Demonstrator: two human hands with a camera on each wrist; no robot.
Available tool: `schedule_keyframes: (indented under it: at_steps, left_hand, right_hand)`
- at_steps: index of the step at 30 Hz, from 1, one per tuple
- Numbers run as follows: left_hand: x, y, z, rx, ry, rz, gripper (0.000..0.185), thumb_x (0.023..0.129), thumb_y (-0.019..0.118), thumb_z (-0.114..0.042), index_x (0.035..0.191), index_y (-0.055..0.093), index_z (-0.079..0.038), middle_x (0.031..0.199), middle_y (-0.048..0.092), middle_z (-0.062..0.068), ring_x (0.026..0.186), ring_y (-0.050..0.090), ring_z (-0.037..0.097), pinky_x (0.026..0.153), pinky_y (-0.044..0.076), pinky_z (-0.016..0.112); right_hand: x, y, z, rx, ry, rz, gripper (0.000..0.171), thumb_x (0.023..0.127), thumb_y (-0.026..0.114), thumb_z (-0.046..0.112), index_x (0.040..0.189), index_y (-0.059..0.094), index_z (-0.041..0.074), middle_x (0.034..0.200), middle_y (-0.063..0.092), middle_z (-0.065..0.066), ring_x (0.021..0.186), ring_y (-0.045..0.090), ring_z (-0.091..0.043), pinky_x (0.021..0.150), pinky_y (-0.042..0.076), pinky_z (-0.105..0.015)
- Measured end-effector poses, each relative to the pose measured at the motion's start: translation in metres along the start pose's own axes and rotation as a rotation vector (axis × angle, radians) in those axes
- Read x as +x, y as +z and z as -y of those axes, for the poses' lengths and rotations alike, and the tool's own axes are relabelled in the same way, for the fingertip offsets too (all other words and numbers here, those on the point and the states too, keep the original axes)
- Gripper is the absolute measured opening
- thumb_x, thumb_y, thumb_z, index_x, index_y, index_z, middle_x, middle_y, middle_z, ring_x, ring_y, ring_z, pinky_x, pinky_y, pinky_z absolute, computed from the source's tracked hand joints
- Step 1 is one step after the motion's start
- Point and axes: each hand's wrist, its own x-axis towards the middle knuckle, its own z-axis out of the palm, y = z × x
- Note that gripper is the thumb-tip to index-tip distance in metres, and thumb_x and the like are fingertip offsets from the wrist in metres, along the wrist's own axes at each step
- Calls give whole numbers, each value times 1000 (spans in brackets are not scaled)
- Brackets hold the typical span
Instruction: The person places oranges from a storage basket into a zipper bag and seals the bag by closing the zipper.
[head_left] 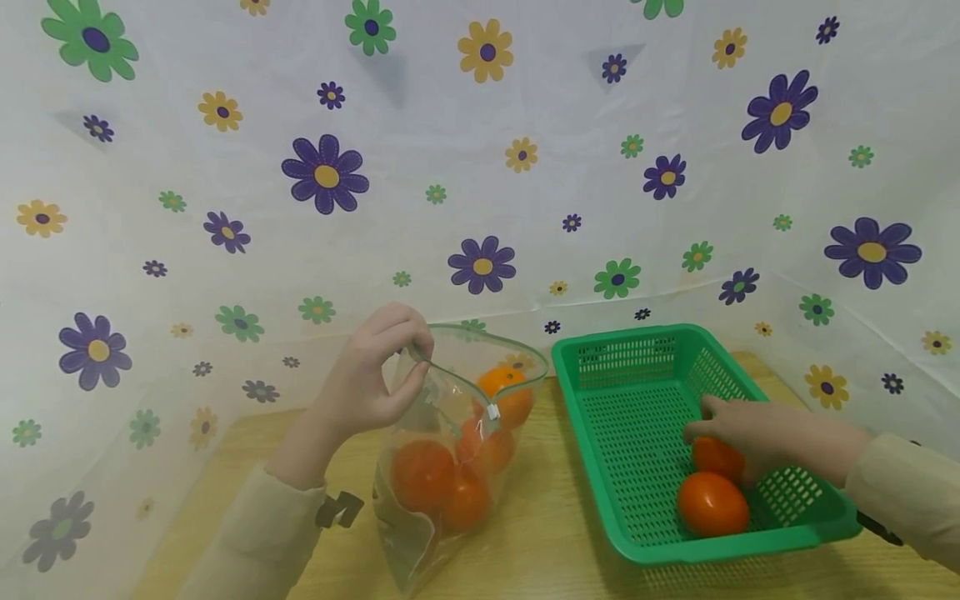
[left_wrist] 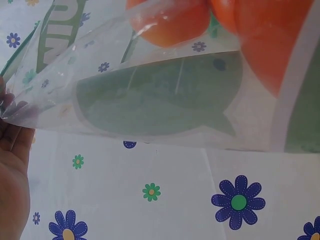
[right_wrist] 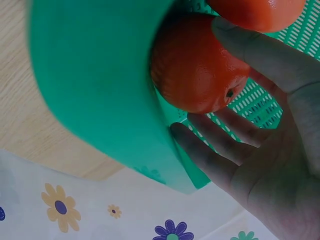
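Observation:
My left hand [head_left: 382, 367] pinches the upper left rim of a clear zip bag [head_left: 468, 354], holding its mouth open. Several mandarin oranges [head_left: 423, 475] rest inside, and a white slider [head_left: 492, 412] sits on the green zip. The left wrist view shows the bag's side with a green fish-shaped print [left_wrist: 160, 95]. Inside the green basket [head_left: 588, 450], my right hand [head_left: 757, 433] grips a mandarin orange [right_wrist: 197, 65], thumb across its top and fingers around its far side. Another mandarin orange [head_left: 712, 504] lies close beside it on the basket floor.
The bag and basket stand side by side on a light wooden table [head_left: 540, 500]. A white sheet with printed flowers [head_left: 570, 108] rises behind and at both sides. The basket's raised rim [head_left: 738, 546] runs below my right hand.

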Motion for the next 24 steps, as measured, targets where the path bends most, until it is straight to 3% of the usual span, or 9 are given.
schedule_keyframes:
  at_steps: [24]
  left_hand:
    - [0,2,1,13,-7,5,18,98,56,-17,88,63,-5,89,61,4,87,53,18,80,45,19]
  right_hand:
    - [4,10,-5,-59,-47,-9,62,63,99,7,112,66,28,101,57,-4,83,59,-21,71,60,-42]
